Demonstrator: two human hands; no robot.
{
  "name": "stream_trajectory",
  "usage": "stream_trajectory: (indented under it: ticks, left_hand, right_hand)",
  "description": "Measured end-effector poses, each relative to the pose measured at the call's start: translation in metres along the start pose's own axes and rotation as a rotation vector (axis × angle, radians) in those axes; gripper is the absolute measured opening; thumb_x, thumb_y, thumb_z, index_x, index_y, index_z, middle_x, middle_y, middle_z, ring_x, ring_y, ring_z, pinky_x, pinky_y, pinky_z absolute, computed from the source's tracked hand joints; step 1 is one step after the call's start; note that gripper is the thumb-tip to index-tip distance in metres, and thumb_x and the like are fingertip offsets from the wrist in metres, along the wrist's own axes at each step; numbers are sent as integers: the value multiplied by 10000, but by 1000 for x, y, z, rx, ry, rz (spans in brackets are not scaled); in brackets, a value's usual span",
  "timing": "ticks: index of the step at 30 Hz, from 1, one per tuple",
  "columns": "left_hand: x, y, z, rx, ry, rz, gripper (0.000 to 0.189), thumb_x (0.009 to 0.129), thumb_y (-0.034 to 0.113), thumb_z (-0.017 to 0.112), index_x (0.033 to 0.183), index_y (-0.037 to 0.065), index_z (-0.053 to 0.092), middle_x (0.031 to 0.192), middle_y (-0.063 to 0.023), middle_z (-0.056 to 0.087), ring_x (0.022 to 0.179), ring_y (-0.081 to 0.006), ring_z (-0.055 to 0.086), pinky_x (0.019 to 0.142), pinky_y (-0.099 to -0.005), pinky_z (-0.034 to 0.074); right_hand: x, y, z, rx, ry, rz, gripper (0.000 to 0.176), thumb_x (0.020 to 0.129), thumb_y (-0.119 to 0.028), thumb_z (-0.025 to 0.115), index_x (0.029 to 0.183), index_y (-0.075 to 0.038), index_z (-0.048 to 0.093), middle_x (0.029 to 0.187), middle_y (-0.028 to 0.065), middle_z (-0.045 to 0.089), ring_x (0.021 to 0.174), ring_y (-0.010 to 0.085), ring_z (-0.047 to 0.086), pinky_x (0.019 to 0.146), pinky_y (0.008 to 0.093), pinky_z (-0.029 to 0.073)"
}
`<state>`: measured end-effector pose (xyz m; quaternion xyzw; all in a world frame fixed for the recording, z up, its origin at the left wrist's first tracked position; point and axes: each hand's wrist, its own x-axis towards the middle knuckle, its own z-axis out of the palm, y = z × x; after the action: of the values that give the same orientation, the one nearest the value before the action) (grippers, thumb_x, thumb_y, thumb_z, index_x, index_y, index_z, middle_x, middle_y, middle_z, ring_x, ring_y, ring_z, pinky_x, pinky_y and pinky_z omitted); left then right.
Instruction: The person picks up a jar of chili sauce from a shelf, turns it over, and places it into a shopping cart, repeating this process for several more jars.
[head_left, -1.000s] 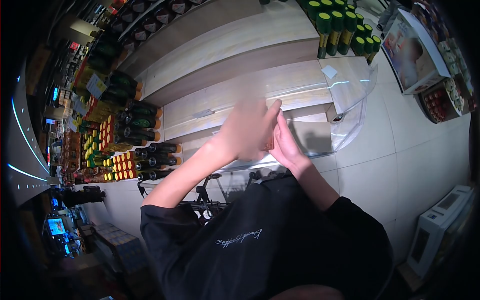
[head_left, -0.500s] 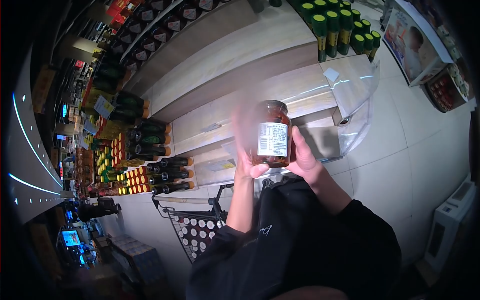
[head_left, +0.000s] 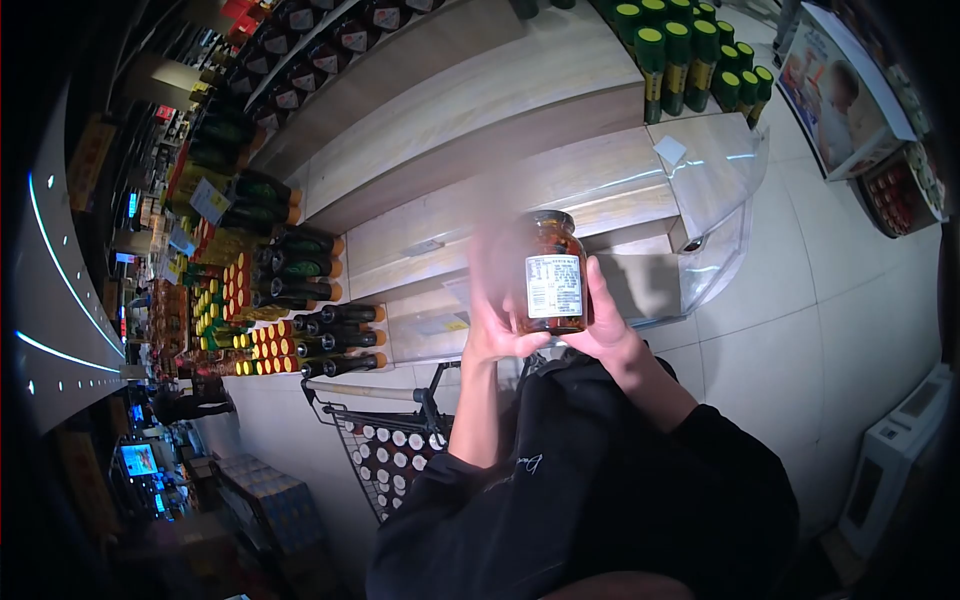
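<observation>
A glass jar (head_left: 556, 322) with a dark lid and reddish-brown contents stands upright between my hands, its white printed label facing me. My left hand (head_left: 492, 325) holds the jar's left side, the thumb close to its base; a blurry patch covers the upper fingers. On the other side, my right hand (head_left: 608, 325) grips the lower right of the jar, thumb raised along the glass. Behind the jar is a pale wooden shelf unit (head_left: 420, 215) with stepped boards.
A shopping cart (head_left: 325, 390) holding several white-lidded jars stands at my lower left. Dark bottles (head_left: 305, 268) fill the shelf's left end, and green-capped bottles (head_left: 676, 55) its far right corner. Clear plastic (head_left: 725, 180) wraps the shelf's right corner. A person (head_left: 195, 402) is in the distance.
The jar and both hands have shifted slightly right and down in view, with the label turned a little. My left thumb has moved along the jar's base. The distant person has moved.
</observation>
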<state>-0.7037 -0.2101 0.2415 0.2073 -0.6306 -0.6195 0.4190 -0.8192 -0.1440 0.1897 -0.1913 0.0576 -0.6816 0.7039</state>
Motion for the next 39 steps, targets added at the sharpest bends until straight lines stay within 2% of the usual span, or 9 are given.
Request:
stream_trajectory:
  ticks: [5, 7, 8, 11, 14, 18, 31, 37, 39]
  left_hand:
    - [-6, -11, -8, 178, -87, -31, 1282, 495, 365, 896, 1506, 38, 179, 1444, -197, 378, 1330, -324, 418, 1106, -445, 349]
    - [-10, -16, -6, 201, -86, -60, 1273, 493, 362, 898, 1503, 36, 194, 1445, -196, 377, 1333, -326, 414, 1106, -450, 347]
    - [-11, -18, -6, 223, -97, -66, 1264, 491, 359, 899, 1499, 34, 209, 1446, -194, 376, 1336, -328, 410, 1107, -456, 346]
    - [-17, -21, -8, 347, -110, -111, 1244, 494, 307, 905, 1497, 35, 220, 1439, -185, 390, 1339, -315, 410, 1106, -445, 346]
    - [-27, -19, -13, 529, -146, -238, 1226, 497, 238, 904, 1496, 35, 224, 1430, -176, 405, 1336, -295, 419, 1108, -432, 346]
    - [-33, -14, -8, 491, -123, -291, 1206, 506, 197, 896, 1495, 33, 225, 1425, -173, 414, 1328, -282, 431, 1107, -423, 351]
    - [-117, 14, -31, 523, 226, -235, 1139, 519, 184, 885, 1463, 12, 270, 1380, -182, 474, 1269, -282, 493, 1076, -418, 390]
    - [-197, 35, -54, 588, 396, -124, 1144, 505, 192, 905, 1445, -6, 284, 1361, -186, 485, 1255, -287, 505, 1061, -415, 404]
    - [-228, 41, -59, 587, 459, -99, 1143, 502, 205, 911, 1439, -13, 293, 1363, -193, 481, 1255, -289, 505, 1057, -415, 406]
  right_hand:
    - [-11, 4, -11, 87, 93, 39, 790, 961, -678, 286, 1443, -55, 345, 1306, 155, 548, 1145, 287, 593, 960, 454, 500]
    - [-15, 7, -21, 166, 52, 50, 798, 948, -703, 284, 1395, -52, 403, 1231, 147, 587, 1056, 279, 626, 891, 431, 529]
    - [-16, 5, -14, 161, 168, 68, 812, 933, -725, 290, 1355, -48, 441, 1172, 142, 607, 984, 281, 640, 838, 414, 541]
    - [-18, 14, -30, 266, 46, 62, 822, 924, -732, 304, 1359, -48, 440, 1184, 147, 604, 1002, 294, 638, 846, 426, 543]
    - [-28, 19, -37, 234, 136, 122, 821, 919, -731, 324, 1372, -56, 434, 1212, 148, 597, 1018, 307, 636, 848, 438, 544]
    - [-33, 32, -41, 365, 178, 134, 781, 930, -705, 349, 1396, -83, 427, 1256, 132, 581, 1053, 300, 625, 850, 453, 544]
    - [-39, 82, -7, 342, 71, 406, 699, 975, -646, 310, 1387, -97, 439, 1225, 116, 595, 1001, 288, 634, 820, 435, 549]
    - [-59, 134, 19, 327, 138, 656, 833, 938, -726, 240, 1361, -38, 444, 1103, 190, 617, 919, 286, 640, 785, 412, 538]
    - [-72, 150, 32, 57, 215, 747, 859, 929, -743, 222, 1354, -32, 449, 1078, 195, 623, 896, 281, 643, 781, 408, 538]
